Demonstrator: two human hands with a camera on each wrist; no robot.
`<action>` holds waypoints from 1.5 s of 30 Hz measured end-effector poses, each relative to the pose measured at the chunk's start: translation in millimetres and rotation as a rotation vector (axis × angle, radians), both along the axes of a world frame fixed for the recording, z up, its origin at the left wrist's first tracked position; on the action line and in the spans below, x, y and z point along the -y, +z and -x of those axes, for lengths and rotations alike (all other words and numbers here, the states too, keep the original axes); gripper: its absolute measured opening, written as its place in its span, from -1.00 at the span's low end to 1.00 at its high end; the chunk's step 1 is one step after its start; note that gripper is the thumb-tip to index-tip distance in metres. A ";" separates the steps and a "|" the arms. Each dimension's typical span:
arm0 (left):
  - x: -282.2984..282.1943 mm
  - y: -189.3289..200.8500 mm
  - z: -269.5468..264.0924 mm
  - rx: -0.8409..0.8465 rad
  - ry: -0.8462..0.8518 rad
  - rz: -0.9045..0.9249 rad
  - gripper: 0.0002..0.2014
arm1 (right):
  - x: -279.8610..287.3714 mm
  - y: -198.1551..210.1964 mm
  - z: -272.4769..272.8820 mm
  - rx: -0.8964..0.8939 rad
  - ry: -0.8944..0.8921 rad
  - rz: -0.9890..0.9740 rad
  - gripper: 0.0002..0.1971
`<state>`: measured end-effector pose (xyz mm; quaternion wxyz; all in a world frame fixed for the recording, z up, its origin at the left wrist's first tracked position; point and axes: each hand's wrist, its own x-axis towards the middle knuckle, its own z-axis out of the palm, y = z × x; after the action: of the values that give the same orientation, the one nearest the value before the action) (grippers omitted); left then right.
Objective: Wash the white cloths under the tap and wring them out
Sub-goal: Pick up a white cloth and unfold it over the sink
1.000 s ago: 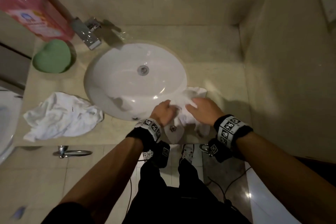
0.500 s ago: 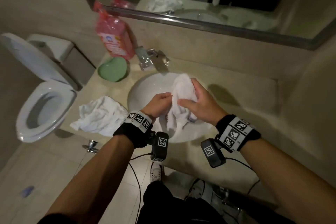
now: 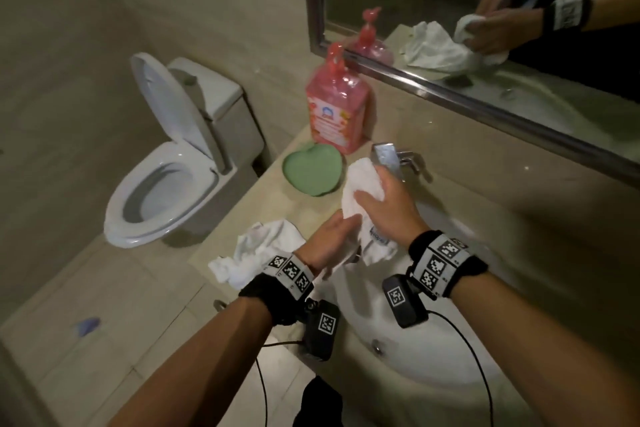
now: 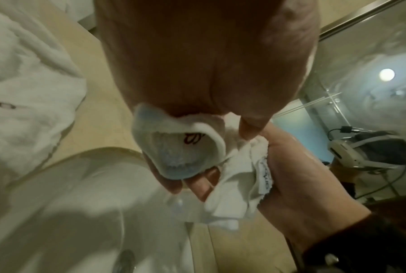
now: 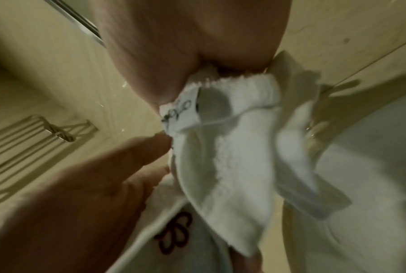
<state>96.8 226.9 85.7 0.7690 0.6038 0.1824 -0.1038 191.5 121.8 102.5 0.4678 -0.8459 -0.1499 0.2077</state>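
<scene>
Both hands hold one white cloth (image 3: pixel 362 180) above the white sink (image 3: pixel 433 350), just in front of the chrome tap (image 3: pixel 388 158). My right hand (image 3: pixel 372 198) grips its bunched upper part. My left hand (image 3: pixel 343 225) grips the lower part, and loose ends hang below. No water shows at the tap. In the left wrist view my left hand (image 4: pixel 192 166) curls round the cloth (image 4: pixel 232 175). In the right wrist view my right hand (image 5: pixel 174 88) clasps the cloth (image 5: pixel 232 147). A second white cloth (image 3: pixel 256 253) lies crumpled on the counter left of the sink.
A pink soap bottle (image 3: pixel 336 104) and a green heart-shaped dish (image 3: pixel 311 172) stand on the beige counter (image 3: pixel 485 204) left of the tap. A mirror (image 3: pixel 485 28) hangs behind. A toilet (image 3: pixel 166 180) with raised lid stands at the left.
Both hands lifted the cloth from the counter at the sink's near right rim and carried it up over the basin to the tap. The head view swung left and up.
</scene>
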 end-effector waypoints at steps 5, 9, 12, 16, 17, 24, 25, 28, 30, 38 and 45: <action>-50.5 -29.7 -22.0 -0.199 0.051 -0.173 -0.69 | -63.5 -39.8 -36.3 0.069 0.106 0.177 -0.48; -76.5 -52.8 -35.1 -0.284 0.056 -0.282 -0.53 | -95.8 -69.4 -58.2 0.057 0.156 0.324 -0.40; -86.4 -69.1 -48.0 -0.324 0.087 -0.262 -0.48 | -112.9 -83.6 -74.7 0.075 0.208 0.468 -0.35; -99.2 -91.3 -64.4 -0.408 0.131 -0.155 -0.45 | -132.1 -96.0 -91.0 0.105 0.263 0.574 -0.33; -100.9 -94.1 -67.6 -0.430 0.130 -0.132 -0.48 | -135.3 -98.3 -93.2 0.117 0.274 0.596 -0.35; -106.9 -99.4 -78.6 -0.520 0.204 0.044 -0.58 | -151.0 -108.6 -100.0 0.160 0.391 0.708 -0.57; -107.8 -96.5 -78.9 -0.540 0.213 0.066 -0.57 | -151.8 -109.2 -100.2 0.156 0.399 0.711 -0.59; -112.4 -93.2 -79.0 -0.549 0.181 0.085 -0.54 | -154.1 -109.5 -100.8 0.152 0.410 0.711 -0.54; -114.6 -92.9 -77.9 -0.532 0.170 0.106 -0.55 | -153.3 -107.9 -99.1 0.172 0.391 0.693 -0.50; -116.9 -99.7 -71.7 -0.437 0.206 0.175 -0.63 | -149.6 -101.7 -86.1 0.250 0.336 0.634 -0.45; -118.8 -93.7 -56.5 -0.300 0.105 -0.647 -0.60 | -117.4 -78.2 -64.2 0.297 0.231 0.494 -0.46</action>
<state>153.3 345.6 -8.0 0.5070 0.7839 0.3473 -0.0885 255.7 239.2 24.2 0.1944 -0.9325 -0.2567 0.1637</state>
